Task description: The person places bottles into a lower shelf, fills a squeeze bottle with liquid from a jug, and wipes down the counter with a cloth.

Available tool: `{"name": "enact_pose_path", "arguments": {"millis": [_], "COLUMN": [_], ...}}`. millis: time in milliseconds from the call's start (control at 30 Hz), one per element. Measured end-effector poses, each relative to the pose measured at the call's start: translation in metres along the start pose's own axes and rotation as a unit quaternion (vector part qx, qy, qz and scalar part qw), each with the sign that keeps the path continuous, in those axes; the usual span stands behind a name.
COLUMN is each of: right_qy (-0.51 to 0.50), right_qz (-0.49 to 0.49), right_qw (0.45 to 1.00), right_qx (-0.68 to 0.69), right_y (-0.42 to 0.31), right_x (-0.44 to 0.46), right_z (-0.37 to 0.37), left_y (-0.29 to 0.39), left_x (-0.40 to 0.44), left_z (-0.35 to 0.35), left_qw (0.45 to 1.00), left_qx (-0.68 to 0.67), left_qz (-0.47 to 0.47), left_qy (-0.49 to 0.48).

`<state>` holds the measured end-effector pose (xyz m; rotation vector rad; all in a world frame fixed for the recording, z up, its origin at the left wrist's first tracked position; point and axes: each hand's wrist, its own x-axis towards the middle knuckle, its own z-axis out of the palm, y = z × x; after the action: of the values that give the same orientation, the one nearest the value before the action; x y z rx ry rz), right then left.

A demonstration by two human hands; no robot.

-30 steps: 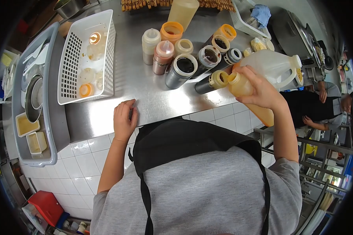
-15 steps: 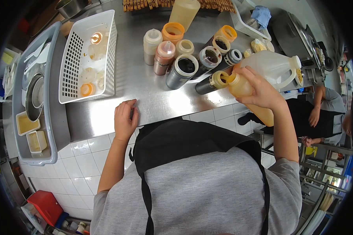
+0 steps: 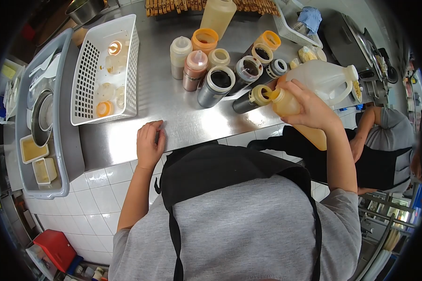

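My right hand (image 3: 307,107) grips a plastic bottle (image 3: 288,102) of yellow-orange liquid, tipped to the left. Its mouth is at the opening of a squeeze bottle (image 3: 251,99) with dark lower contents, and yellow liquid runs between them. My left hand (image 3: 150,139) lies on the front edge of the steel counter (image 3: 183,122), holding nothing, fingers loosely bent. Between the hands stands a group of uncapped squeeze bottles, among them a wide one with dark sauce (image 3: 215,89). A capped pink-brown bottle (image 3: 194,72) and a capped pale bottle (image 3: 179,58) stand to its left.
A white perforated basket (image 3: 82,82) holds bottle caps at the left, beside a grey tub (image 3: 68,154) of utensils and containers. A large translucent jug (image 3: 314,77) lies behind my right hand. At the right, another person in a black apron (image 3: 377,164) is close to the counter.
The other person at the right has shifted closer, with a leg now stretched towards the counter. My hands and the tipped bottle stay almost in place.
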<state>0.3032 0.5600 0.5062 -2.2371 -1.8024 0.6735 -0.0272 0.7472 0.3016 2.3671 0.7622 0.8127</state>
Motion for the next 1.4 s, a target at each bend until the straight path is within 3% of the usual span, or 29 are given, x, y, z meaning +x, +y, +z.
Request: {"name": "enact_pose_path", "arguments": {"millis": [433, 567, 733, 1000, 1033, 1067, 1233, 1333, 1367, 1400], "right_qy": [0.014, -0.010, -0.016, 0.041, 0.045, 0.076, 0.206, 0.409, 0.415, 0.476], "right_qz": [-0.036, -0.001, 0.006, -0.016, -0.016, -0.015, -0.033, -0.010, -0.007, -0.004], "right_qw": [0.999, 1.000, 1.000, 0.996, 0.995, 0.991, 0.965, 0.896, 0.892, 0.853], "right_qx": [-0.015, -0.013, -0.015, 0.081, 0.083, 0.108, 0.159, 0.174, 0.177, 0.212], "right_y": [0.002, -0.003, -0.001, 0.007, 0.010, 0.015, 0.044, 0.061, 0.066, 0.065], "right_x": [0.005, 0.005, 0.004, -0.002, -0.005, -0.008, -0.024, -0.031, -0.029, -0.026], "right_z": [-0.001, -0.004, -0.006, 0.001, 0.004, 0.009, 0.037, 0.065, 0.075, 0.082], "left_y": [-0.001, 0.027, 0.095, 0.165, 0.169, 0.171, 0.180, 0.186, 0.187, 0.186], "left_x": [-0.001, 0.015, 0.076, 0.152, 0.156, 0.160, 0.177, 0.183, 0.184, 0.185], "left_z": [-0.001, -0.010, -0.021, 0.023, 0.031, 0.038, 0.052, 0.053, 0.054, 0.057], "left_qw": [1.000, 0.998, 0.965, 0.940, 0.937, 0.932, 0.905, 0.885, 0.876, 0.871], "left_qx": [0.007, -0.026, -0.130, -0.076, -0.053, -0.029, 0.026, 0.068, 0.090, 0.089], "left_qz": [0.004, 0.057, 0.219, 0.324, 0.318, 0.311, 0.355, 0.359, 0.360, 0.363], "left_qy": [-0.007, 0.006, 0.054, -0.080, -0.131, -0.182, -0.233, -0.288, -0.308, -0.319]}}
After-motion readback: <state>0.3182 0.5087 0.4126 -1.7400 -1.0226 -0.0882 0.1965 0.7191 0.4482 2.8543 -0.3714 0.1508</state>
